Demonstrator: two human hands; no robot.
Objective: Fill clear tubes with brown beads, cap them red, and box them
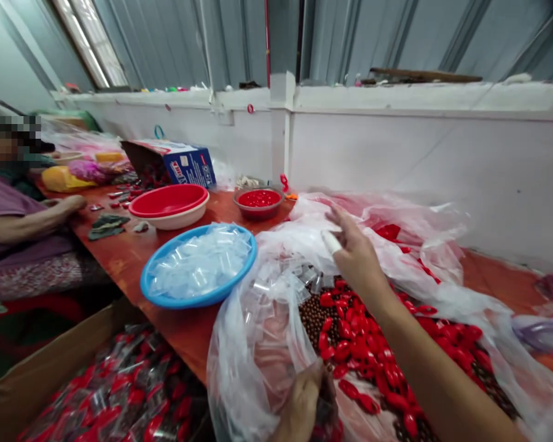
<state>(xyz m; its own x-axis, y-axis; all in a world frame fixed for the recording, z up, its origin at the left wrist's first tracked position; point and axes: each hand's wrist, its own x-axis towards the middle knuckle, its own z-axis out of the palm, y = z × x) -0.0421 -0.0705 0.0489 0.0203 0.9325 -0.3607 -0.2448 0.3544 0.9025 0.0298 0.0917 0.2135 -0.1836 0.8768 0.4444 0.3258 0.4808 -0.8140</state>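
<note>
My left hand is closed at the bottom centre, near the edge of a clear plastic bag. Its fingers curl round something dark and red, mostly hidden by the hand. Over the bag's far side, my right hand reaches out with fingers apart and nothing visible in them; a white wrap covers one digit. Beneath that forearm lie many glossy red plastic pieces and small brown beads, spread on the plastic. Several clear plastic sleeves or tubes lie beside the beads.
A blue basin full of clear plastic pieces stands left of the bag. Behind it are a red basin, a bowl with red pieces and a blue carton. A cardboard box holds red-and-clear items. Another person sits left.
</note>
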